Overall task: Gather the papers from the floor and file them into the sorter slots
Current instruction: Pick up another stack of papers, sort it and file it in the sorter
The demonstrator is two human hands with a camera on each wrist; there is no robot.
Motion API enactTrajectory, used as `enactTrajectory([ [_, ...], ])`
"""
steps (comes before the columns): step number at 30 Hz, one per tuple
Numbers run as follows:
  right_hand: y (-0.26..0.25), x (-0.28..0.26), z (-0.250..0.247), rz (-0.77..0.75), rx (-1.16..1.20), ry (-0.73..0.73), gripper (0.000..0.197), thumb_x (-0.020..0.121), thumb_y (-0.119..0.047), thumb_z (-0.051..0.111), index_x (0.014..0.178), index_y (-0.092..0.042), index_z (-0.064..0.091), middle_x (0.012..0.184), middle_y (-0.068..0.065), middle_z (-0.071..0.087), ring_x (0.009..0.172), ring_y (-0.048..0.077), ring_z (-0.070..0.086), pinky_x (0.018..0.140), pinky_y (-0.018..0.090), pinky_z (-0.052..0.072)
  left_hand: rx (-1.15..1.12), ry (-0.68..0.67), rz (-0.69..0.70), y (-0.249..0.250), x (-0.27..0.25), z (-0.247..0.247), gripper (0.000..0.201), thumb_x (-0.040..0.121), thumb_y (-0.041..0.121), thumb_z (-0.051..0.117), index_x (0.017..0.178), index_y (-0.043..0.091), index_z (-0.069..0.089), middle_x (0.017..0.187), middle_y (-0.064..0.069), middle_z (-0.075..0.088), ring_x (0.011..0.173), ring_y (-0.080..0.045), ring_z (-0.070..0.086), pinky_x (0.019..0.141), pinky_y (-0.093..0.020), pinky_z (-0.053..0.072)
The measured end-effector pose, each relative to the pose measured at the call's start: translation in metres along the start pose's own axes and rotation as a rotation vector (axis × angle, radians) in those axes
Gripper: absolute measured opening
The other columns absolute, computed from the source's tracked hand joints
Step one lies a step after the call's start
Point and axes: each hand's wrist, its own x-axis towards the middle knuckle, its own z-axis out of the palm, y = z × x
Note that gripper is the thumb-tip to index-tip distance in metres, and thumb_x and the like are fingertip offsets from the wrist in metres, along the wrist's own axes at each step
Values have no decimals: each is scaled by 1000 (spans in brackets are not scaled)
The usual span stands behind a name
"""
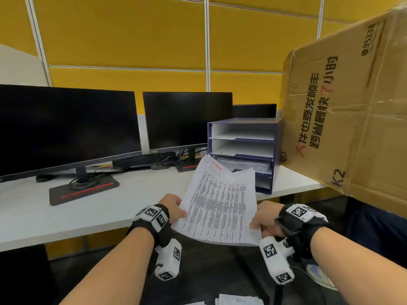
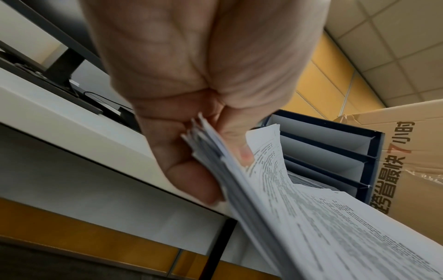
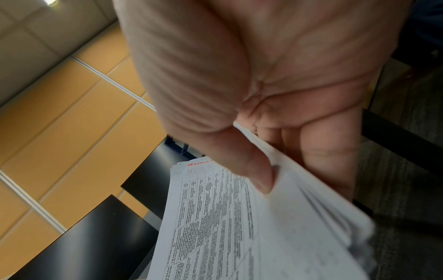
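Note:
I hold a stack of printed papers [image 1: 220,205] with both hands above the desk's front edge, its far end pointing at the sorter. My left hand [image 1: 175,206] pinches the stack's left edge [image 2: 215,161], thumb on top. My right hand [image 1: 264,219] pinches the right edge [image 3: 275,189], thumb on top, fingers beneath. The dark blue sorter [image 1: 244,150] stands on the white desk [image 1: 33,216] with several slots; the upper two show white inside, the third holds a paper pile. More papers [image 1: 237,300] lie on the dark floor below.
Two black monitors [image 1: 66,126] [image 1: 187,119] on stands sit left of the sorter, with cables behind. A large cardboard box [image 1: 352,106] looms right, touching the sorter's side. A shoe [image 1: 319,275] shows at lower right. Yellow partition panels back the desk.

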Motion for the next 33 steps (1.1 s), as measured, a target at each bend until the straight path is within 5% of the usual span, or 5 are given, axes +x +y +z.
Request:
enactTrajectory([
  [6,19,22,-13,37,-3,25,40,70,2,66,110,5,63,105,19,70,94,36,68,82,52,56,2,-61,-6,13,20,20,27,87,12,67,111,0,66,96,-4,57,87,-16,53,74,-22,41],
  [10,23,30,-14,83,-65,-13,38,69,-2,70,107,2,67,104,20,71,94,39,69,85,52,54,75,-112,-59,8,30,30,11,87,16,67,81,7,66,72,0,53,64,-12,50,57,-19,39],
  [12,22,25,-9,101,-52,-28,38,72,0,68,110,2,65,108,20,69,98,39,67,88,53,53,116,-116,-74,4,33,32,21,87,19,67,92,-1,68,67,0,50,61,-11,44,56,-18,35],
  [19,10,1,-5,53,229,-76,36,87,16,47,122,9,54,121,22,63,107,40,61,87,49,52,127,-90,-62,8,48,15,46,88,22,68,124,-5,59,128,-15,61,113,-27,59,87,-28,45],
  [33,7,2,3,24,419,-88,33,88,14,47,118,5,56,124,20,62,113,38,60,94,49,50,-86,15,-90,-2,64,13,39,88,14,67,125,1,62,127,-13,62,114,-26,59,89,-25,46],
])
